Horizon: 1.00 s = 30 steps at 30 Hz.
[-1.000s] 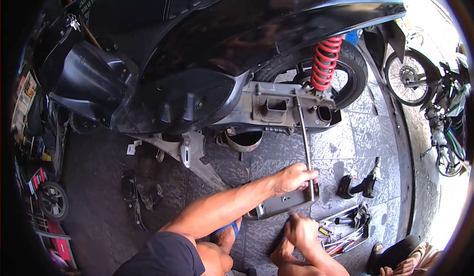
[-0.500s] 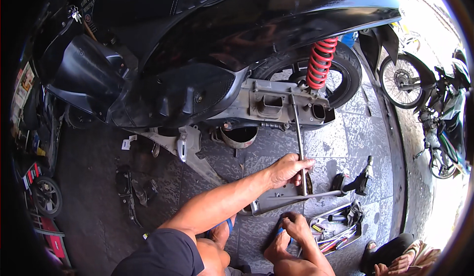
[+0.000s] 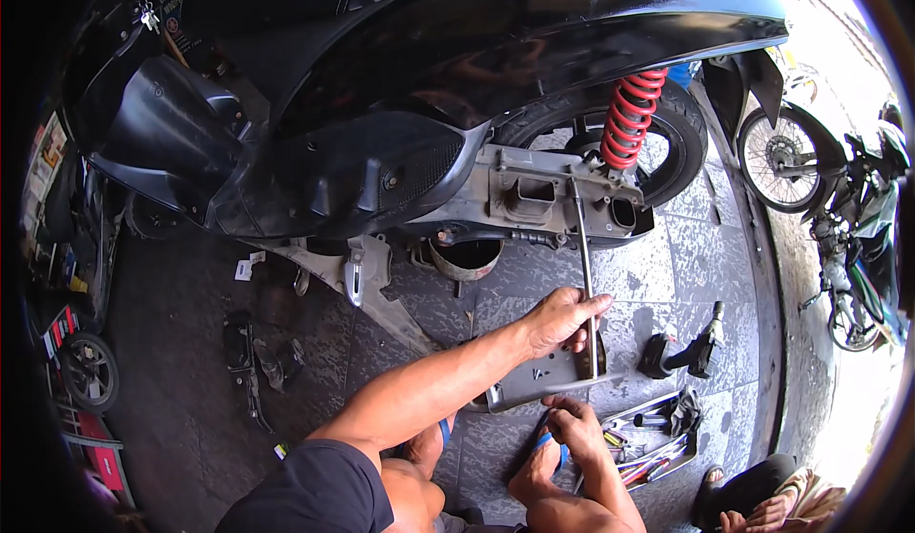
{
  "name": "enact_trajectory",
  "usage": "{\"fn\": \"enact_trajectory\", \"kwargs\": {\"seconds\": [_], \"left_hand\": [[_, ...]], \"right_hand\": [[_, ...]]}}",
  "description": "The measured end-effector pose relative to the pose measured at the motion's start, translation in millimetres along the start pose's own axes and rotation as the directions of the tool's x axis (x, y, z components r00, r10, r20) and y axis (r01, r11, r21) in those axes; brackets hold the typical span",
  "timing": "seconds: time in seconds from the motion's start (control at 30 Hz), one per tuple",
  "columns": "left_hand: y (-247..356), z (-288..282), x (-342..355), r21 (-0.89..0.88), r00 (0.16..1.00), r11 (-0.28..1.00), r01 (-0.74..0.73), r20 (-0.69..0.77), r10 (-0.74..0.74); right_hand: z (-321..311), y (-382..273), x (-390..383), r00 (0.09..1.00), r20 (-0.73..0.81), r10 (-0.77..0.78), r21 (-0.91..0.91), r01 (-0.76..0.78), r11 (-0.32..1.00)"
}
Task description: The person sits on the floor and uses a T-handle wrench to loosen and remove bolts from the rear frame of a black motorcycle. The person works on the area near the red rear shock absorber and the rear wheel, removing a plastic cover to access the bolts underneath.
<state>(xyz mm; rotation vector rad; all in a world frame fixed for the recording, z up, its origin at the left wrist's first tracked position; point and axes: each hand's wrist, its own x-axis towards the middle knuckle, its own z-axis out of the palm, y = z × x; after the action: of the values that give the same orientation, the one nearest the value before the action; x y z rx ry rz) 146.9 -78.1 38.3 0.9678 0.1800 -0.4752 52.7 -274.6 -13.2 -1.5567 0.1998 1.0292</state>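
Note:
My left hand [image 3: 562,323] is closed round the shaft of a long T-handle wrench [image 3: 585,247]. The wrench's far end meets the grey engine side casing [image 3: 553,211] of a black scooter [image 3: 381,85], between two rectangular openings. Its crossbar, at the near end, is smeared by motion. Just short of that crossbar is my right hand [image 3: 577,425], fingers curled, with nothing visible in it. Beneath the wrench lies a dark panel [image 3: 515,397] with several small bolts [image 3: 541,374] on it.
A black power driver [image 3: 684,354] stands right of the wrench. Nearer is a tray of hand tools [image 3: 696,449]. A red shock spring [image 3: 632,119] rises beside the rear wheel [image 3: 679,142]. Removed parts [image 3: 250,366] lie left. Another person's hands [image 3: 762,514] show at lower right.
The crossbar has turned and is now blurred. My right hand has shifted slightly toward it, while my left hand stays on the shaft. The view has moved a little.

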Motion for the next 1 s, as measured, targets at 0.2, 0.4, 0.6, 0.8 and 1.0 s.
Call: {"fn": "enact_trajectory", "kwargs": {"seconds": [0.2,0.4,0.6,0.8,1.0], "left_hand": [[-4,0,4,0.142,0.995,0.989,-0.047,-0.082,0.059],[-1,9,9,0.092,0.995,0.993,-0.071,-0.071,0.077],[2,8,8,0.153,0.984,0.985,-0.074,-0.149,0.097],[18,14,10,0.038,0.989,0.991,-0.132,-0.063,0.134],[14,10,5,0.029,0.993,0.995,-0.096,-0.061,0.097]], "right_hand": [[18,-34,-26,0.716,-0.392,-0.577,-0.096,0.592,0.800],[24,-43,-24,0.888,0.038,-0.459,-0.669,0.363,0.648],[15,-39,-38,0.425,0.225,-0.877,-0.761,0.639,0.114],[-1,33,0,0.955,-0.082,-0.284,-0.966,-0.006,0.258],[-8,-2,-15,0.932,-0.117,-0.343,-0.785,0.125,0.607]]}}
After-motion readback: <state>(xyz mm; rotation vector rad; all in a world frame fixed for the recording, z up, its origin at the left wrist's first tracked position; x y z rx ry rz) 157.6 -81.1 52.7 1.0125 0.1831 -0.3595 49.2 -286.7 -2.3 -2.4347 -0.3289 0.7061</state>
